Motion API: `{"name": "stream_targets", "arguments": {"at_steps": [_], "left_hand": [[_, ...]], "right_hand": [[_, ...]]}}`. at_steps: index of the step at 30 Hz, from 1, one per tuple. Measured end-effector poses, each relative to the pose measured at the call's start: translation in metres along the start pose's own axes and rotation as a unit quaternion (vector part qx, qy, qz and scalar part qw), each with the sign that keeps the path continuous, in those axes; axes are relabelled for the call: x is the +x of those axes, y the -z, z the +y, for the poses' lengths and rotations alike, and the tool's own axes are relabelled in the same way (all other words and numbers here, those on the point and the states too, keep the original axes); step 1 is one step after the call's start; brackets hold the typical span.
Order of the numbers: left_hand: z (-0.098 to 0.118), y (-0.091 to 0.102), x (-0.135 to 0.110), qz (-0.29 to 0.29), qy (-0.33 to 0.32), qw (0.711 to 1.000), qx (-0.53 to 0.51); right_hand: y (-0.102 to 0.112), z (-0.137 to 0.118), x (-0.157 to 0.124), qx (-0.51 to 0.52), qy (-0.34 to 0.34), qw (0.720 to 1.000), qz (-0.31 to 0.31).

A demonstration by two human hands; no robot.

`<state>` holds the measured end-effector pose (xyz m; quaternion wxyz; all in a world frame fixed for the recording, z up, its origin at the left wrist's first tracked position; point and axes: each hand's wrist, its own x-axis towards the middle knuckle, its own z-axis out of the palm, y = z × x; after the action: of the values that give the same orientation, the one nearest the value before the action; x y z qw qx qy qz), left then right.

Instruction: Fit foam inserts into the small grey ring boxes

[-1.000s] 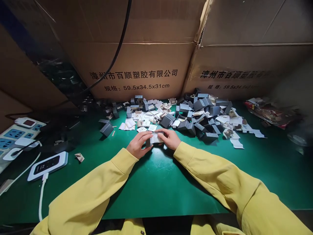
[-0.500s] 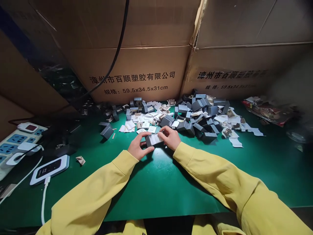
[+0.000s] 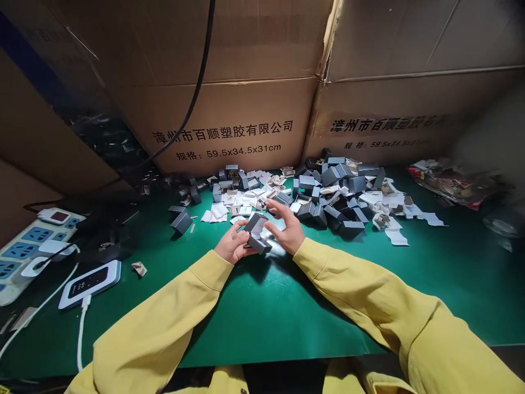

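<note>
My left hand (image 3: pixel 233 246) is closed around a small grey box (image 3: pixel 256 232), which it holds tilted with its lid hinged up and a pale lining showing inside. My right hand (image 3: pixel 287 225) is beside the box on its right, fingers spread apart and holding nothing; its fingertips are close to the lid. Both arms are in yellow sleeves above a green mat (image 3: pixel 262 306). Just beyond the hands lies a heap of grey boxes (image 3: pixel 328 191) mixed with white paper slips (image 3: pixel 241 200).
Two large cardboard cartons (image 3: pixel 229 109) wall off the back. At the left are a blue-and-white power strip (image 3: pixel 24 249), a white-edged device on a cable (image 3: pixel 88 276) and one lone grey box (image 3: pixel 181 220). Crumpled wrappers (image 3: pixel 447 183) sit far right.
The box, held flat between both hands, has been tipped up and its lid has opened. My right hand has let go and spread its fingers; the left keeps its hold.
</note>
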<state>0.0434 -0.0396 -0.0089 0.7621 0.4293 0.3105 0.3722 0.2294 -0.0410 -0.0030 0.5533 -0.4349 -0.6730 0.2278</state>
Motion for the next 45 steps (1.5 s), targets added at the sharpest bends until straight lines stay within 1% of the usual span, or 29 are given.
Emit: {"name": "stream_targets", "arguments": {"at_steps": [1, 2, 3, 4, 6, 7, 8, 10, 13, 15, 18, 19, 21, 23, 27, 29, 31, 32, 34, 35, 37, 39, 42, 43, 44, 45], "left_hand": [[0.0, 0.0, 0.0, 0.007, -0.027, 1.0, 0.013], [-0.001, 0.0, 0.001, 0.013, -0.057, 0.998, 0.035], [-0.002, 0.0, 0.001, 0.017, -0.091, 0.993, 0.066], [-0.003, 0.001, 0.002, 0.02, -0.129, 0.985, 0.109], [-0.007, 0.001, 0.002, 0.022, -0.203, 0.954, 0.221], [-0.009, 0.001, 0.001, 0.023, -0.232, 0.932, 0.279], [-0.011, 0.001, 0.0, 0.022, -0.257, 0.908, 0.33], [-0.012, -0.001, -0.003, 0.014, -0.299, 0.864, 0.406], [-0.011, -0.004, -0.007, -0.006, -0.367, 0.809, 0.459], [-0.01, -0.007, -0.008, -0.009, -0.398, 0.785, 0.474], [-0.011, -0.01, -0.008, 0.013, -0.429, 0.765, 0.48], [-0.012, -0.011, -0.008, 0.026, -0.436, 0.762, 0.478], [-0.014, -0.013, -0.008, 0.052, -0.432, 0.764, 0.477], [-0.017, -0.016, -0.008, 0.072, -0.405, 0.775, 0.48], [-0.021, -0.018, -0.008, 0.116, -0.359, 0.794, 0.477], [-0.022, -0.017, -0.006, 0.13, -0.338, 0.805, 0.471], [-0.023, -0.016, -0.004, 0.133, -0.318, 0.821, 0.456], [-0.023, -0.015, -0.003, 0.133, -0.314, 0.828, 0.445], [-0.022, -0.015, -0.001, 0.132, -0.32, 0.835, 0.428], [-0.022, -0.015, 0.001, 0.129, -0.326, 0.834, 0.427], [-0.018, -0.02, 0.007, 0.12, -0.338, 0.822, 0.443], [-0.012, -0.031, 0.017, 0.109, -0.365, 0.796, 0.47], [0.002, -0.061, 0.044, 0.076, -0.432, 0.739, 0.511], [0.006, -0.074, 0.056, 0.057, -0.456, 0.72, 0.521], [0.01, -0.088, 0.068, 0.041, -0.473, 0.703, 0.53], [0.012, -0.103, 0.081, 0.031, -0.481, 0.694, 0.535]], "right_hand": [[-0.001, -0.002, 0.001, -0.003, -0.034, 0.999, 0.017], [-0.002, -0.003, 0.001, 0.0, -0.072, 0.997, 0.011], [-0.004, -0.004, 0.001, 0.007, -0.111, 0.994, -0.016], [-0.005, -0.004, 0.0, 0.019, -0.144, 0.988, -0.056], [-0.008, -0.004, 0.0, 0.041, -0.182, 0.973, -0.139], [-0.009, -0.003, -0.001, 0.05, -0.189, 0.967, -0.163], [-0.009, -0.002, -0.001, 0.059, -0.19, 0.964, -0.177], [-0.009, 0.0, 0.0, 0.081, -0.182, 0.962, -0.185], [-0.007, -0.002, 0.0, 0.108, -0.158, 0.966, -0.176], [-0.008, -0.007, -0.002, 0.109, -0.145, 0.97, -0.159], [-0.012, -0.015, -0.007, 0.094, -0.118, 0.982, -0.115], [-0.013, -0.017, -0.009, 0.083, -0.107, 0.986, -0.097], [-0.016, -0.019, -0.012, 0.055, -0.093, 0.992, -0.07], [-0.018, -0.016, -0.014, 0.03, -0.091, 0.994, -0.056], [-0.02, -0.007, -0.015, -0.01, -0.112, 0.993, -0.045], [-0.018, -0.004, -0.014, 0.0, -0.127, 0.99, -0.056], [-0.016, -0.003, -0.013, 0.033, -0.125, 0.987, -0.093], [-0.013, -0.003, -0.012, 0.051, -0.112, 0.985, -0.117], [-0.008, -0.002, -0.009, 0.074, -0.065, 0.98, -0.172], [-0.004, -0.002, -0.006, 0.078, -0.042, 0.978, -0.188], [0.007, -0.001, 0.001, 0.068, -0.024, 0.98, -0.187], [0.024, -0.001, 0.011, 0.041, -0.028, 0.985, -0.168], [0.065, -0.003, 0.026, 0.003, -0.008, 0.988, -0.155], [0.082, -0.003, 0.03, -0.01, -0.001, 0.991, -0.135], [0.099, -0.003, 0.034, -0.031, 0.003, 0.994, -0.101], [0.117, -0.001, 0.036, -0.05, -0.004, 0.996, -0.068]]}}
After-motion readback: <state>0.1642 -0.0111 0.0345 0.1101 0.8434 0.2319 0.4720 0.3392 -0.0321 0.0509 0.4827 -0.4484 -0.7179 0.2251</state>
